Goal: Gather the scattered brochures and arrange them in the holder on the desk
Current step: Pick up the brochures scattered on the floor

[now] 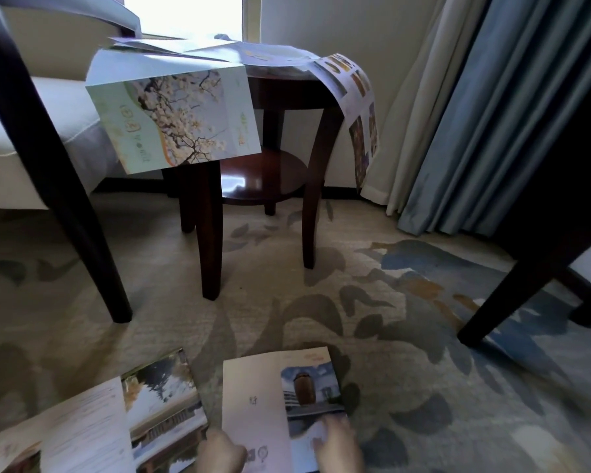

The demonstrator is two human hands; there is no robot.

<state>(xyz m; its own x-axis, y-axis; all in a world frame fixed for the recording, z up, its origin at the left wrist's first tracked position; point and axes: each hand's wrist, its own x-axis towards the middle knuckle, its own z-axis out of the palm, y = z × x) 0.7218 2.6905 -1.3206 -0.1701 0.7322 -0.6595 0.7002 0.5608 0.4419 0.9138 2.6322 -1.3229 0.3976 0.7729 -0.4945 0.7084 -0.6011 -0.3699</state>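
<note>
Both, left hand & right hand, hold brochure's nr edge (open carpet beyond).

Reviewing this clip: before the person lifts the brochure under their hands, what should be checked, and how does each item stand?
1. Both hands on the building brochure: ok. The left hand is at its near edge and the right hand is on its photo.
2. Grip secure: cannot tell, fingers are blurred.
3. Brochure lies free: ok, carpet shows between it and the second floor brochure.
4. Table brochures gathered: not ok. The blossom brochure and others hang off the side table.
5. Holder located: cannot tell, not in view.
</note>
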